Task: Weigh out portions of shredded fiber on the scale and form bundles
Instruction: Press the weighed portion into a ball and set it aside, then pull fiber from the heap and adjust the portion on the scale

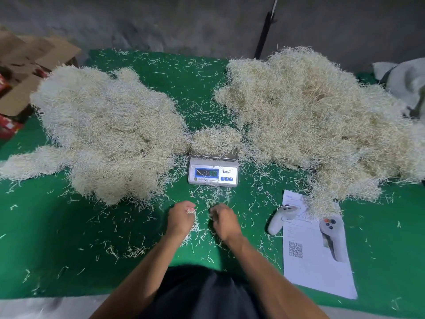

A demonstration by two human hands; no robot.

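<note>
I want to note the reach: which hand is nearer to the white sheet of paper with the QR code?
Right. The right hand lies just left of the white paper sheet; the left hand is farther left.

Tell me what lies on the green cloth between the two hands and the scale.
Head view: only loose scattered fiber strands on the green cloth, between the left hand, right hand and scale.

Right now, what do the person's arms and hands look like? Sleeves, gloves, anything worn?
Both forearms are bare up to the frame edge: no sleeves in view. The left hand and right hand have no gloves; no watch, ring or wristband shows. Slim arms converge from the bottom of the view. Below them is a dark garment.
</note>
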